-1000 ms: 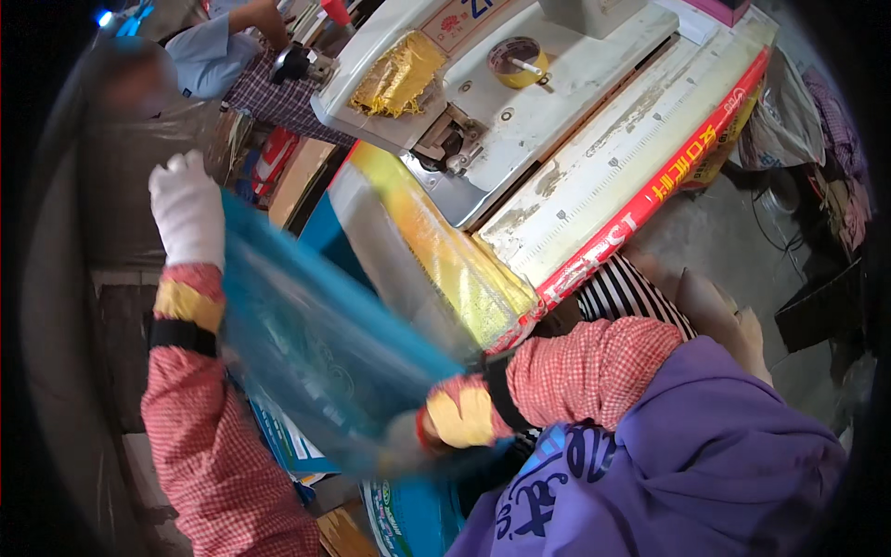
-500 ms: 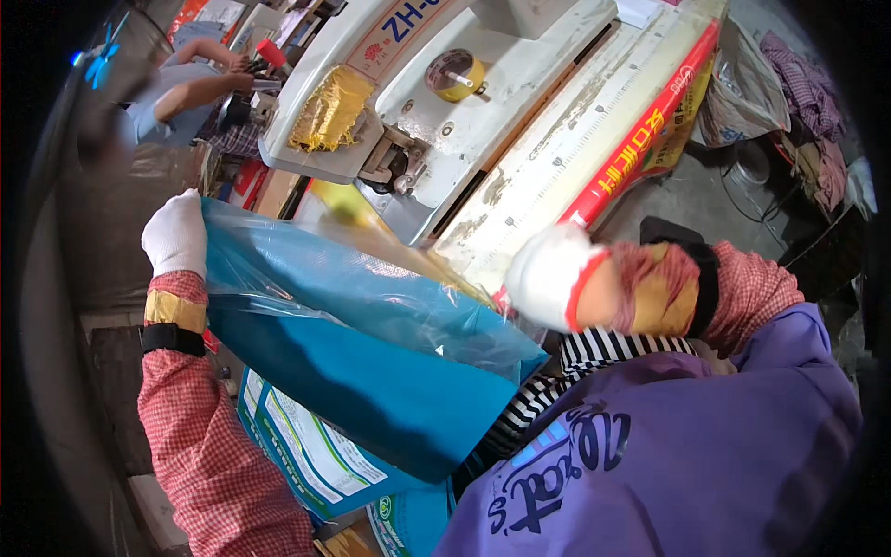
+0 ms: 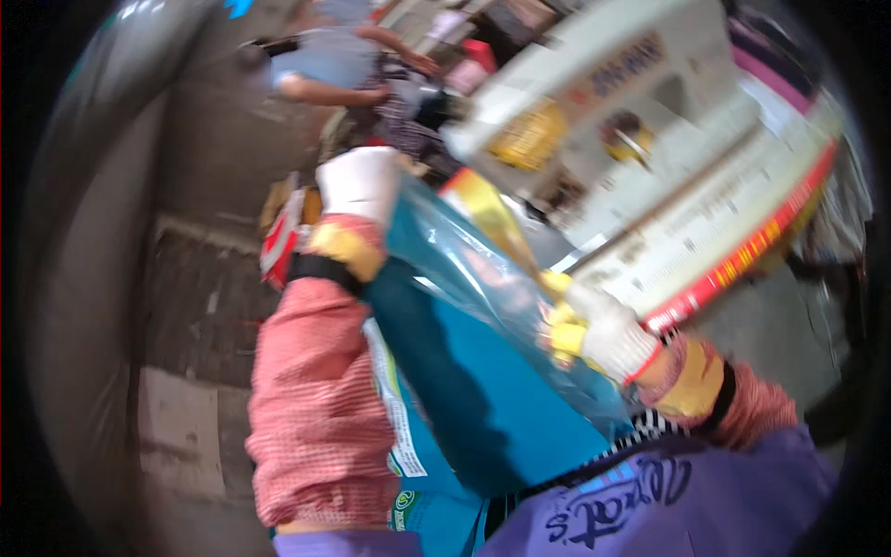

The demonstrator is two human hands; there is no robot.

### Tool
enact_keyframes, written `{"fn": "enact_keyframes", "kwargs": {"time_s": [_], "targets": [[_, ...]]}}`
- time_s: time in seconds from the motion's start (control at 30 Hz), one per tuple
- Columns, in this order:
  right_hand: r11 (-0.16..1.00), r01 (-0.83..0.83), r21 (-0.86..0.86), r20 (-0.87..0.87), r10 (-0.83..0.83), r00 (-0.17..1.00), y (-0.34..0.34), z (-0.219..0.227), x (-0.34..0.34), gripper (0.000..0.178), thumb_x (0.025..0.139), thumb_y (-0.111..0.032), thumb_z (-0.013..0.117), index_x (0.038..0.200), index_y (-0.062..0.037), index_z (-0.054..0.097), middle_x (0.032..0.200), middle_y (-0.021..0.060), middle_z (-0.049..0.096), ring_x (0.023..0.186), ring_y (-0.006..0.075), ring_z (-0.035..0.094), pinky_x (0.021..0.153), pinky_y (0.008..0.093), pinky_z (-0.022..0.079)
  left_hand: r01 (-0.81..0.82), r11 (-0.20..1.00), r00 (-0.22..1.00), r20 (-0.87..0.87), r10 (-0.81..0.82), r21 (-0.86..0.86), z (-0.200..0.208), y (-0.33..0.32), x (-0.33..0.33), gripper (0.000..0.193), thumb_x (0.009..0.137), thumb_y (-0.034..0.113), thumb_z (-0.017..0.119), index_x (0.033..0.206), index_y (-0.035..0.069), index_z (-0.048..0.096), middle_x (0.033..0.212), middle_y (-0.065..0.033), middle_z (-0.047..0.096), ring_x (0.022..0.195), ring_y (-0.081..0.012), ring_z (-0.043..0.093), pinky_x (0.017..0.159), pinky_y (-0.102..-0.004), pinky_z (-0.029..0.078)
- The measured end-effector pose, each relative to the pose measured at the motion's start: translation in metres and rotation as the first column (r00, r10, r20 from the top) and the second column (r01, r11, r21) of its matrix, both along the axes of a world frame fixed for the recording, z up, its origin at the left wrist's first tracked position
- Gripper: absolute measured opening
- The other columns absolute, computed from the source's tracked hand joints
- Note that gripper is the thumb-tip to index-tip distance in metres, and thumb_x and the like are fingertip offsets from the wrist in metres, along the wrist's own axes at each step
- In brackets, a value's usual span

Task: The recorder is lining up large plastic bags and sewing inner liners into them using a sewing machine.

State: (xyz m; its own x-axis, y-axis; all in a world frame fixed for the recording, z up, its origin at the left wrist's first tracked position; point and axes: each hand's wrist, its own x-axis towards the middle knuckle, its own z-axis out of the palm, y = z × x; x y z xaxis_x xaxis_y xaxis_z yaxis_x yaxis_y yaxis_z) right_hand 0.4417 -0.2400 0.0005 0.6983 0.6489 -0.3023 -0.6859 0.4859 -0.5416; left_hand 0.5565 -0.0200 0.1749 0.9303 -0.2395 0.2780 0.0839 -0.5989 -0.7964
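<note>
A blue sack (image 3: 520, 408) with a clear plastic liner (image 3: 464, 251) at its mouth lies across my lap. White-gloved, my left hand (image 3: 360, 186) is closed on the far left corner of the sack's mouth. My right hand (image 3: 603, 330), in a white glove with yellow fingers, is at the right part of the mouth, its fingers bent against the liner. Motion blurs its fingertips a little. Beyond the sack stands a pale sewing machine (image 3: 520, 102) with a yellow taped patch on its head. Printed blue sacks (image 3: 418, 515) lie underneath, partly hidden by my left arm.
The machine's white worktable (image 3: 705, 232) has a red and yellow strip (image 3: 752, 251) along its near edge. A person (image 3: 334, 70) works at the far left beside piled goods. A red and white bag (image 3: 281, 237) stands left of my left hand. Wooden boards (image 3: 195, 306) lie on the floor.
My view has turned left, so the machine appears farther right. My right hand, blurred above my lap before, has come onto the liner. The left hand still grips the sack's corner.
</note>
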Motion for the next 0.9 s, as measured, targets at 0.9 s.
{"fn": "enact_keyframes", "kwargs": {"time_s": [0.9], "targets": [[0.578, 0.013, -0.816, 0.177, 0.228, 0.958, -0.109, -0.078, -0.051, 0.029, 0.082, -0.03, 0.065, 0.105, -0.0118, 0.066, 0.084, 0.0055, 0.065, 0.08, 0.0124, 0.058, 0.074, 0.0279, 0.046, 0.29, 0.847, 0.934, -0.061, -0.352, -0.444, -0.22, 0.023, 0.036, 0.015, 0.076, 0.011, 0.054, 0.089, 0.012, 0.061, 0.079, -0.0079, 0.063, 0.072, -0.0269, 0.059, 0.065, -0.0379, 0.047]]}}
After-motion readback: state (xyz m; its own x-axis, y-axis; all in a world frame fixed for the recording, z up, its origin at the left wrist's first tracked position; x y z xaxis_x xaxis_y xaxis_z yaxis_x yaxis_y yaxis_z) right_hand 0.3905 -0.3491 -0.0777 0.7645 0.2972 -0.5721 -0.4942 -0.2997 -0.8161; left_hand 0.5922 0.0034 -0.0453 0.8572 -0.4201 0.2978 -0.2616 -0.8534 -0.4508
